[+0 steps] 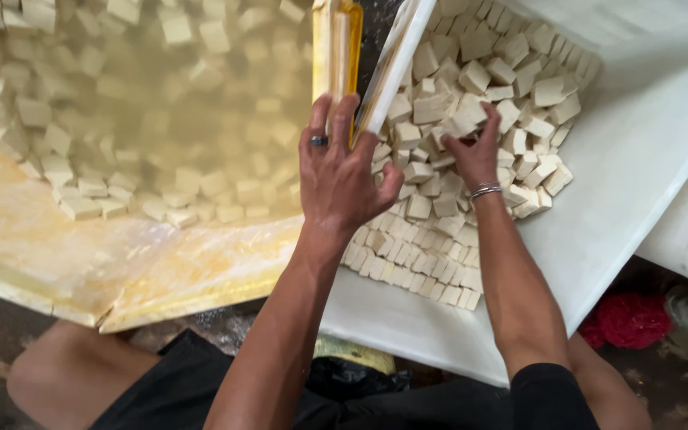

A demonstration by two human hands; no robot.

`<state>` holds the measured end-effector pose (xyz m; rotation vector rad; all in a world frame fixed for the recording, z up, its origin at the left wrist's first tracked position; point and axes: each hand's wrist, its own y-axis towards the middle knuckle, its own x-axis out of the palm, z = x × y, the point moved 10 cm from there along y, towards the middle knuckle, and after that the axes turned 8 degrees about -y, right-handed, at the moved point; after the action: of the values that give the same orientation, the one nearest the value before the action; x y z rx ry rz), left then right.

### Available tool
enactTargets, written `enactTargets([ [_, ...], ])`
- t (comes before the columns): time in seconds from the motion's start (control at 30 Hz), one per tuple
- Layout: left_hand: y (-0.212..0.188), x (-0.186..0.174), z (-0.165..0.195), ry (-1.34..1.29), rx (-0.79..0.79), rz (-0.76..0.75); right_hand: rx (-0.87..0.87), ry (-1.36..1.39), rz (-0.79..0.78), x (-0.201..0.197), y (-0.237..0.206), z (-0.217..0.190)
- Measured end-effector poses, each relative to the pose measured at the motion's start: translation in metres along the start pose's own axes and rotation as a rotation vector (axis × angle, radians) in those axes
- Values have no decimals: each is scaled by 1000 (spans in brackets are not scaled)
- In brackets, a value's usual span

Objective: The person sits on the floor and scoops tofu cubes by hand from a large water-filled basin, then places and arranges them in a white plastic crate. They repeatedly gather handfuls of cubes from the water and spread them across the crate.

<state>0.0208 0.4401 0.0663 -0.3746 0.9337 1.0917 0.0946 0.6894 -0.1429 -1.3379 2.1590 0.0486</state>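
Lit by soft, even daylight, brightest on the white tub (646, 135), nearly glaring there. Dim and shadowed below the tub toward the floor (9, 342). Slightly soft throughout, murky in the yellowish tub (57, 263) left of the white tub.

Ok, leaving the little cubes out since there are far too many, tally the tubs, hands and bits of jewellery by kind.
Tubs: 2, a yellowish tub of cloudy liquid and a white tub
Hands: 2, left hand and right hand
Jewellery: 2, a ring and a bracelet
Total: 6
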Motion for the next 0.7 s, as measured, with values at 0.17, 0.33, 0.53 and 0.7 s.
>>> enactTargets([
  [0.17,0,-1,0,7,-6,9,-166,12,-223,26,-54,-17],
  [0.33,1,3,-3,31,-23,-21,-179,-461,-613,130,-137,-9],
  [0.53,0,2,-3,14,-21,0,-482,-999,-717,184,-189,-19],
  [0.7,3,4,-4,13,-48,-43,-434,-1189,-735,193,-191,-15],
])
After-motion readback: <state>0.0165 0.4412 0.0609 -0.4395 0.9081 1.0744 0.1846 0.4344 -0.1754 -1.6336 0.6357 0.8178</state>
